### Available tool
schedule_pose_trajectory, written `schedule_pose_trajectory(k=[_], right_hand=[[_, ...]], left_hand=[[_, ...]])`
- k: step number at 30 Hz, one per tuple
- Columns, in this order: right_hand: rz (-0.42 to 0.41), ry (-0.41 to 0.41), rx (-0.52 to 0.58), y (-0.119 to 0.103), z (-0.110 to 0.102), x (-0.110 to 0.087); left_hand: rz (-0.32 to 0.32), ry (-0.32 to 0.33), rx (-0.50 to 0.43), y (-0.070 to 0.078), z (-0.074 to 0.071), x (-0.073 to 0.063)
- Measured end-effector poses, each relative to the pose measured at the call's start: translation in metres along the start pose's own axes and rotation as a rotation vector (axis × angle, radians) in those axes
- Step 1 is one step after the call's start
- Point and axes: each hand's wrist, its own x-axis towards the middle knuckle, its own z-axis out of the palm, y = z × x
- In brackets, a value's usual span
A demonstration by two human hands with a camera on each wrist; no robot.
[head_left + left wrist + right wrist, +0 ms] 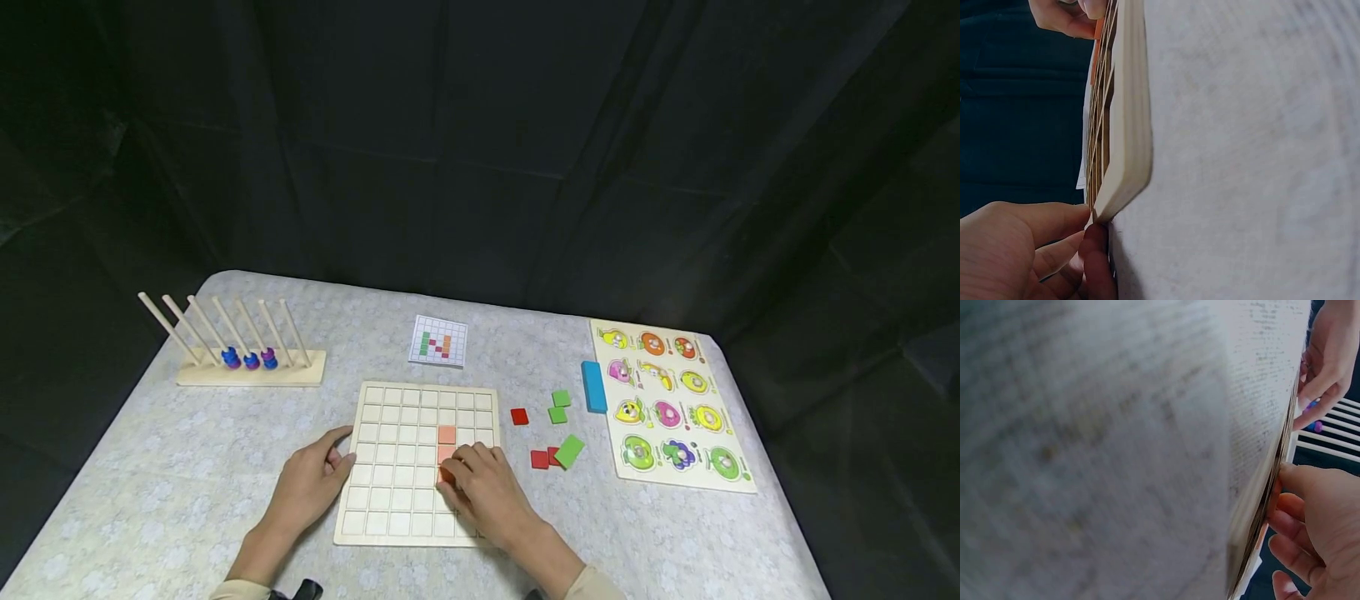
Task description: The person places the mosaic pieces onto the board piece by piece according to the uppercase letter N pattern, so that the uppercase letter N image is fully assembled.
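A wooden grid board (386,477) lies on the table before me. My left hand (306,483) grips its left edge, with finger and thumb on either side of the rim in the left wrist view. Two salmon-orange square tiles (447,435) sit in neighbouring cells of one column. Directly below them, the right hand (489,493) pinches another orange tile (446,476) at the board's surface; the fingers partly cover it. Behind the board lies a pattern card (417,327) with green, red and orange squares on a printed grid.
Right of the board lie loose red tiles (520,417) and green tiles (562,398), some overlapping. A blue block (594,387) touches a fruit puzzle board (678,408) at far right. At the left stands a wooden peg rack (247,378) with blue and purple beads.
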Motion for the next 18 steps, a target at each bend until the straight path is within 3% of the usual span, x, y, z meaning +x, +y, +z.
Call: schedule_pose_trajectory(k=[18], right_hand=[[0.021,0.031,0.111,-0.0009,0.0042,-0.0007]], left_hand=[[0.007,0.003,0.009,0.0021,-0.0019,-0.0012]])
